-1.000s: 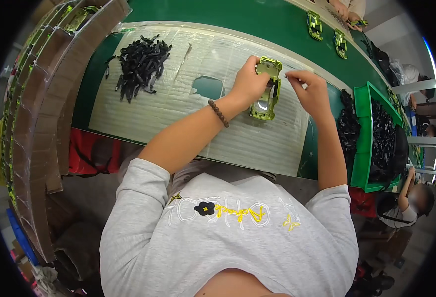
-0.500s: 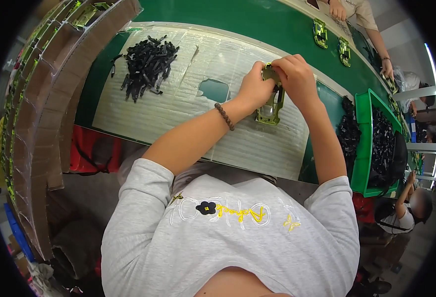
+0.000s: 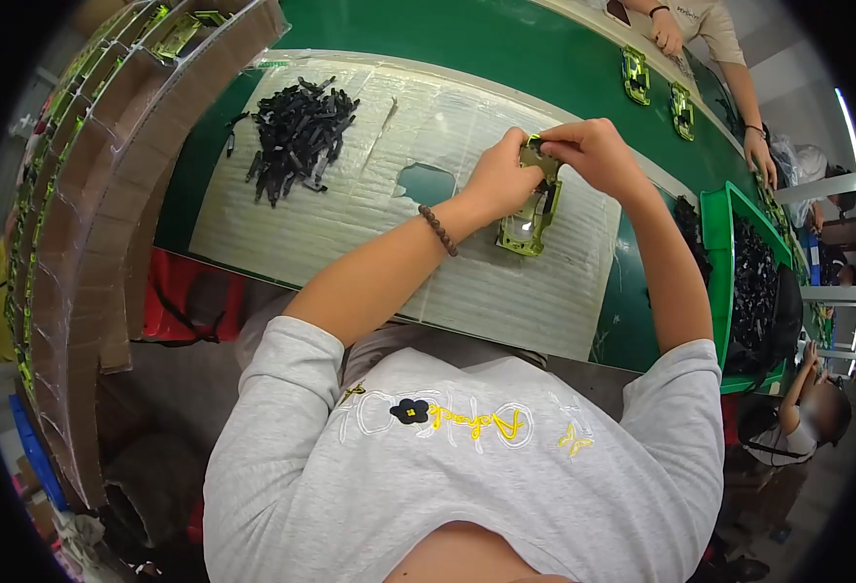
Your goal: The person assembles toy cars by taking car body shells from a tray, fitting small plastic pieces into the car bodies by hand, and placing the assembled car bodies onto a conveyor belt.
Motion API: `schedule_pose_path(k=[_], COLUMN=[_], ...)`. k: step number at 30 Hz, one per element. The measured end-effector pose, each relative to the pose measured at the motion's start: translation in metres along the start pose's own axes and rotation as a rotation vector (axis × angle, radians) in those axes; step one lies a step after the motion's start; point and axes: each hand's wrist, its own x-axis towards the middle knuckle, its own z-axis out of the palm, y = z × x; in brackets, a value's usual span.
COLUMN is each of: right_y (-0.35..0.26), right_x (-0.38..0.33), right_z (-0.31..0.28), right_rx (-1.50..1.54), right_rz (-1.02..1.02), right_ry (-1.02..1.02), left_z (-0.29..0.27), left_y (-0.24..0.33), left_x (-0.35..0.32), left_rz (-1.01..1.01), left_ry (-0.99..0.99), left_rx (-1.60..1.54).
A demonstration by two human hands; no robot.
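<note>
A lime-green toy car body with window openings is tilted over the padded mat, its near end low and its far end raised. My left hand is closed around its left side, thumb lying across the top. At the far end, my right hand has thumb and fingertips pinched together against the shell's edge. Whatever sits between those fingertips is too small to make out. To the left on the mat lies a loose heap of small black strip-like parts.
Right of the mat stands a green bin of black parts, with more black pieces beside it. Two green car bodies lie on the green table beyond, near a co-worker's hand. A cardboard divider rack holds green shells at left.
My right hand has drawn slightly to the right, its fingers now less bunched over the far end, and the forearm has swung outward. My left hand keeps its hold on the car body.
</note>
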Motion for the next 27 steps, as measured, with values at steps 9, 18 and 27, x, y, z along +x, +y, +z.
schedule_pose_path(k=[9,18,27], right_y=[-0.006,-0.010,0.003], right_x=[-0.007,0.000,0.024], right_z=[0.028,0.030,-0.018], right_rx=[-0.445,-0.294,0.393], right_rz=[-0.351,-0.196,0.292], right_ry=[0.441,0.457,-0.297], left_z=[0.006,0.004,-0.001], left_y=[-0.007,0.000,0.010], left_x=[0.006,0.001,-0.003], left_rz=[0.015,0.032,-0.005], left_ry=[0.118,0.171,0.033], left_rx=[-0.130,-0.056,-0.028])
